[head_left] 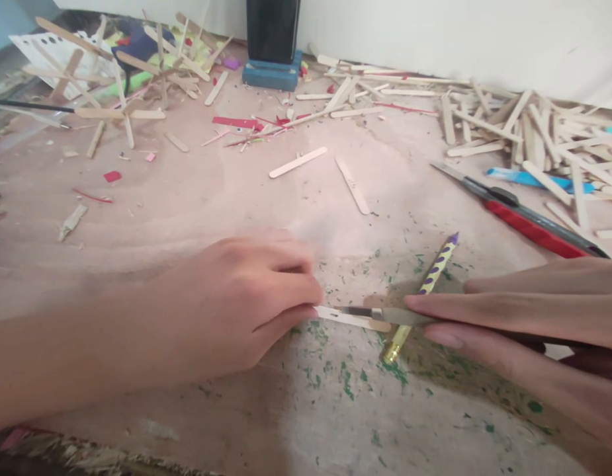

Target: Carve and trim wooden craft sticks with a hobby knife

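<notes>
My left hand (266, 284) lies low over the table, its fingers pressed together on the near end of a pale craft stick (352, 318). A small dark mark shows on the stick's upper face. From the right, my right hand (524, 314) pinches a slim tool with a dark tip and silver band (376, 313), whose tip rests on or just above the stick; its exact kind is unclear. Beneath that tool lies a yellow pencil with purple spots (437, 266), its gold end (395, 345) toward me. The left fingertips are partly hidden and slightly blurred.
A red and black utility knife (528, 218) lies at right, blade exposed. Beyond it are a blue tool (538, 178) and a heap of craft sticks (538, 129). A phone (272, 30) stands in a blue holder (270, 75). Glued stick shapes (122, 112) occupy the far left.
</notes>
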`<move>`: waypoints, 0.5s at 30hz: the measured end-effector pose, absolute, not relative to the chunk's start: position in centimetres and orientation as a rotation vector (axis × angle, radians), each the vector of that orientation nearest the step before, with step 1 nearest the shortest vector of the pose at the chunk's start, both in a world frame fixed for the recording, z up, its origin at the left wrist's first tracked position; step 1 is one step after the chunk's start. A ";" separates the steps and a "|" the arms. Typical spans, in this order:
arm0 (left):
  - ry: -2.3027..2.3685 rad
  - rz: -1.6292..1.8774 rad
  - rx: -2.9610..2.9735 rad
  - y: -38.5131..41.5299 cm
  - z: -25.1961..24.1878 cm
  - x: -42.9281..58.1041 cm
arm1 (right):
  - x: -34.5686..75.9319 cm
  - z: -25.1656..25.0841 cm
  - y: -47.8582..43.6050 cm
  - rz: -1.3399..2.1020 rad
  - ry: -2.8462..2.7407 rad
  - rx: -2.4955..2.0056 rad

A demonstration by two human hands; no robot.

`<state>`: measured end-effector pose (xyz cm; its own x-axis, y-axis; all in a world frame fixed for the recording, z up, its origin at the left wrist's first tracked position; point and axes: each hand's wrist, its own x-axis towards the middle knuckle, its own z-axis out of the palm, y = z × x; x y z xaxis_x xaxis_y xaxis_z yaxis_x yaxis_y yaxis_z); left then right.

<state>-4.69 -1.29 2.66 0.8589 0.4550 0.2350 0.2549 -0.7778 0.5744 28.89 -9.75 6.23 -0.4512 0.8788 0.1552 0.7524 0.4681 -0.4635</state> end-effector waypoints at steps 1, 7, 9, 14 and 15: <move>0.517 0.495 2.474 -1.3 2.6 -4.7 | 28.9 6.1 -9.7 0.486 -2.343 -1.361; 0.485 0.510 2.458 -1.2 2.3 -4.7 | 29.5 5.3 -10.5 0.285 -2.343 -1.321; 0.464 0.527 2.480 -1.2 2.3 -4.8 | 30.1 5.2 -10.8 0.226 -2.366 -1.294; 0.451 0.530 2.543 -1.3 2.1 -4.9 | 31.2 5.5 -10.7 0.163 -2.443 -1.211; 0.451 0.533 2.547 -1.3 2.1 -4.9 | 31.1 5.7 -10.6 0.150 -2.462 -1.196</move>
<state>-4.87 -1.28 2.05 0.8688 0.4062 0.2833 0.2123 -0.8223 0.5280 31.14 -10.59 5.66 -0.5551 0.7740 0.3044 0.7314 0.6286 -0.2644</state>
